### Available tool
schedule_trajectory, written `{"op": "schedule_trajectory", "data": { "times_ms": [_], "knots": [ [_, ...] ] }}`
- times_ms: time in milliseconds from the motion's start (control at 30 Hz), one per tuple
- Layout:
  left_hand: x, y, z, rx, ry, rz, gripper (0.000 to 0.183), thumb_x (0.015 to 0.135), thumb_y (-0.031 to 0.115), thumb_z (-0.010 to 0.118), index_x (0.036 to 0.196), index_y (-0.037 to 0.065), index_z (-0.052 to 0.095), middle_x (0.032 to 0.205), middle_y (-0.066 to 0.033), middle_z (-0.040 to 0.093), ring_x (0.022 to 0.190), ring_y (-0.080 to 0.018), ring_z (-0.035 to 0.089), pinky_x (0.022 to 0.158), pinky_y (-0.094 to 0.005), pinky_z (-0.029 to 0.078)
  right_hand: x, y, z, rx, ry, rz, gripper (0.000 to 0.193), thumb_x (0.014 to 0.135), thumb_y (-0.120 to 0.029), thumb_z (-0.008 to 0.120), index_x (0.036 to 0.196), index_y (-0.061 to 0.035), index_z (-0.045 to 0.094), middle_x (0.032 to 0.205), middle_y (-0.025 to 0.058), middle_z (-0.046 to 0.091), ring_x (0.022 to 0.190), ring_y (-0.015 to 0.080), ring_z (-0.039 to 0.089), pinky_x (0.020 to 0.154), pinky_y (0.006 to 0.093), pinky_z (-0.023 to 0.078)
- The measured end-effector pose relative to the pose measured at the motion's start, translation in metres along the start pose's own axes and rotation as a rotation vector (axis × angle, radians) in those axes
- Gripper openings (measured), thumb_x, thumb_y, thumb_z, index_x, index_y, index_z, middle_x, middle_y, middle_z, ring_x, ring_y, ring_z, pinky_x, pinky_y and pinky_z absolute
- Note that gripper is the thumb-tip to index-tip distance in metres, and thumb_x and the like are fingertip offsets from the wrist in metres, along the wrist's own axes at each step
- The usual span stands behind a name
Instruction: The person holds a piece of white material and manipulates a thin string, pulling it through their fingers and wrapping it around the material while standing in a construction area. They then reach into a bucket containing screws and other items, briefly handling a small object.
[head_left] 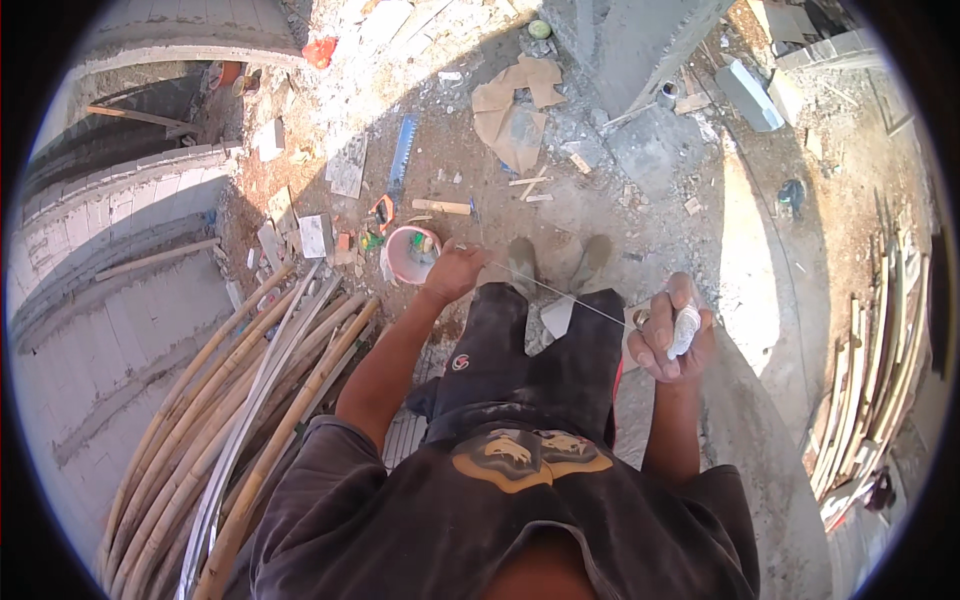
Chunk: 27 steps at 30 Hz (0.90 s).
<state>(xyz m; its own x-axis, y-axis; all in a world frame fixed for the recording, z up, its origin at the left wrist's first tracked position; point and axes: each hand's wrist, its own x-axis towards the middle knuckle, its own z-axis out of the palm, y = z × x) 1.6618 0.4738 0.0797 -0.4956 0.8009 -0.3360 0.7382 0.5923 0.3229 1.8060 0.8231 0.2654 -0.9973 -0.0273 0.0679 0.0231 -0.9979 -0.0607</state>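
Note:
A thin white string point(560, 292) runs taut across my lap from hand to hand. My left hand point(458, 272) is closed in a pinch on its left end. In my right hand point(652, 345) lies a small white bundle of wound string point(685, 331), with the fingers curled round it. Just left of my left hand stands a pinkish-white bucket point(393, 262), with small things inside that I cannot make out. Beyond it, a hammer point(440, 207) with a wooden handle and a handsaw point(404, 150) with a bluish blade and orange grip lie on the ground.
Long bamboo poles point(190, 415) and metal strips are stacked at my left, beside a block wall point(100, 350). More poles point(862, 370) lie at the far right. Ahead are a torn brown paper bag point(490, 105), a concrete column point(640, 50), rubble and wood scraps.

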Motion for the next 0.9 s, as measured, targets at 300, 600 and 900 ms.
{"op": "schedule_trajectory", "data": {
  "times_ms": [300,600,900],
  "knots": [
    [0.063,-0.077,0.116,-0.97,-0.144,-0.648,0.034,0.085,0.023,0.075,0.107,-0.001,0.065,0.109,-0.0162,0.068,0.094,-0.0286,0.07,0.082,-0.038,0.054,0.005,-0.001,-0.2,-0.51,0.671,-0.239,0.026,0.104,-0.025,0.053,0.118,-0.0037,0.053,0.104,0.0167,0.065,0.056,0.0093,0.047,0.067,0.03,0.048],
    [0.084,-0.133,0.235,-0.425,0.049,-0.37,0.047,0.08,0.018,0.079,0.12,0.0,0.063,0.121,-0.0197,0.064,0.095,-0.0207,0.067,0.083,-0.0368,0.054,0.03,0.067,-0.389,-1.015,0.824,0.199,0.03,0.097,-0.025,0.065,0.112,-0.0006,0.056,0.08,0.0036,0.061,0.052,0.0087,0.047,0.054,0.0253,0.043],
    [0.152,-0.323,0.397,-0.643,-0.797,-0.379,0.041,0.074,0.029,0.076,0.103,0.0,0.07,0.101,-0.0191,0.071,0.086,-0.0332,0.07,0.08,-0.0417,0.055,0.104,0.063,-0.482,-2.079,0.512,0.424,0.024,0.095,-0.02,0.064,0.112,-0.0056,0.055,0.082,0.0214,0.062,0.072,0.0403,0.062,0.068,0.0449,0.048]
  ]
}}
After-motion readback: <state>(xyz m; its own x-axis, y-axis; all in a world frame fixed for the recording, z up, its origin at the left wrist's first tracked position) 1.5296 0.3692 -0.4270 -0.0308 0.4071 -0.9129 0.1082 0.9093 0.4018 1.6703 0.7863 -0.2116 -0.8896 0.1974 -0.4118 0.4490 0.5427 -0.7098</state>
